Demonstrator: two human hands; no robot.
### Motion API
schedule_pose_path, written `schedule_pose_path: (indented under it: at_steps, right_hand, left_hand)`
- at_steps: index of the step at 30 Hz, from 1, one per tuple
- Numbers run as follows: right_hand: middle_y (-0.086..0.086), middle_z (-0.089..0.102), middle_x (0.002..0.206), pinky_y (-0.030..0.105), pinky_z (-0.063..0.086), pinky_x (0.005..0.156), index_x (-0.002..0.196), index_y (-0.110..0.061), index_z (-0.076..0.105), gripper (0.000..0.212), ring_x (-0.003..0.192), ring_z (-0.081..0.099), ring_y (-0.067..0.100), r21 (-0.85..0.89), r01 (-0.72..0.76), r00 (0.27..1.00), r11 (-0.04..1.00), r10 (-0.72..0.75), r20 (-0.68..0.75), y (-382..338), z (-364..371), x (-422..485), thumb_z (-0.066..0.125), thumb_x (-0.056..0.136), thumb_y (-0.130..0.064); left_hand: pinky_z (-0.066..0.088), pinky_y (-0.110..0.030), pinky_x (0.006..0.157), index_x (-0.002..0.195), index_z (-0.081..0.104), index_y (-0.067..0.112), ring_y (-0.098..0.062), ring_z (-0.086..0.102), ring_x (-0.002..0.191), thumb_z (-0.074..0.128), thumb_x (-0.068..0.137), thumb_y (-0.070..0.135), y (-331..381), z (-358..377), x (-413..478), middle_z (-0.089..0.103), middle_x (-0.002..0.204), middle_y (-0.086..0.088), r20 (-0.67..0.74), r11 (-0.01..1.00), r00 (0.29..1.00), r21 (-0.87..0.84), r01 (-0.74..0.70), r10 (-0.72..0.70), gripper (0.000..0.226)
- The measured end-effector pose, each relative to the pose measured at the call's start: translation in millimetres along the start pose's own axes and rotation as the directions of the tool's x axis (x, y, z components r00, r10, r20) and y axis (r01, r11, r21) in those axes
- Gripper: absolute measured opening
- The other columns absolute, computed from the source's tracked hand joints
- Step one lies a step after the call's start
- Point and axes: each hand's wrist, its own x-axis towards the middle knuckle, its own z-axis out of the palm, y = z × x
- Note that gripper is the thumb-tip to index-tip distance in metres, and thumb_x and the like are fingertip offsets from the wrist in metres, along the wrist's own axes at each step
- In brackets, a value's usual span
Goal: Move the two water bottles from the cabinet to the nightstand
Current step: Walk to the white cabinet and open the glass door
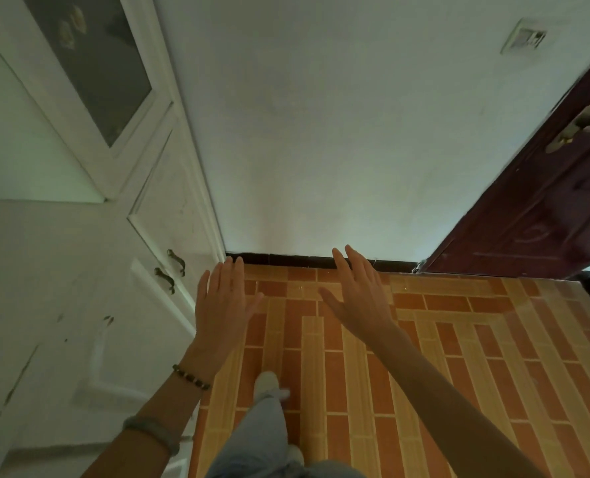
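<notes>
Under you: tiled floor, orange-and-tan brick pattern. Your light shoe planted on it. White cabinet stands at its left edge.

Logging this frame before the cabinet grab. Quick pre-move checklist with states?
1. Left hand free: ok, open and flat, holds nothing.
2. Right hand free: ok, open, fingers spread, holds nothing.
3. Water bottles located: not ok, none in view.
4. Cabinet open: not ok, doors look closed; the two handles sit just left of the left hand, untouched.
5. Nightstand located: not ok, not in the picture.
6. Floor clear for walking: ok, bare tiles ahead; the dark red door on the right stands ajar.
</notes>
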Motion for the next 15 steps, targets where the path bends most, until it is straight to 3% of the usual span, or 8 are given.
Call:
schedule_pose_path:
  at_steps: [8,15]
  right_hand:
    - [0.011,0.017,0.155,0.041,0.013,0.113,0.145,-0.016,0.021,0.07,0.142,0.016,0.028,0.02,-0.001,1.0,1.0,0.0,0.029,25.1,17.3,121.3,0.05,0.089,-0.047]
    - [0.019,0.033,0.147,0.046,0.027,0.107,0.14,-0.01,0.034,0.068,0.134,0.033,0.036,0.023,0.05,0.999,0.998,-0.05,-0.014,31.7,26.1,231.9,0.055,0.086,-0.046]
  left_hand:
    - [0.037,-0.053,0.101,0.131,0.042,-0.001,-0.039,0.048,0.119,0.059,0.081,0.043,-10.6,27.0,123.0,0.05,0.131,-0.025,0.007,1.0,1.0,0.018,0.026,-0.026,0.069]
    - [0.036,-0.05,0.099,0.131,0.045,0.001,-0.037,0.051,0.118,0.064,0.075,0.048,-28.1,33.5,220.4,0.053,0.129,-0.023,-0.024,0.996,0.999,0.078,0.032,-0.03,0.075]
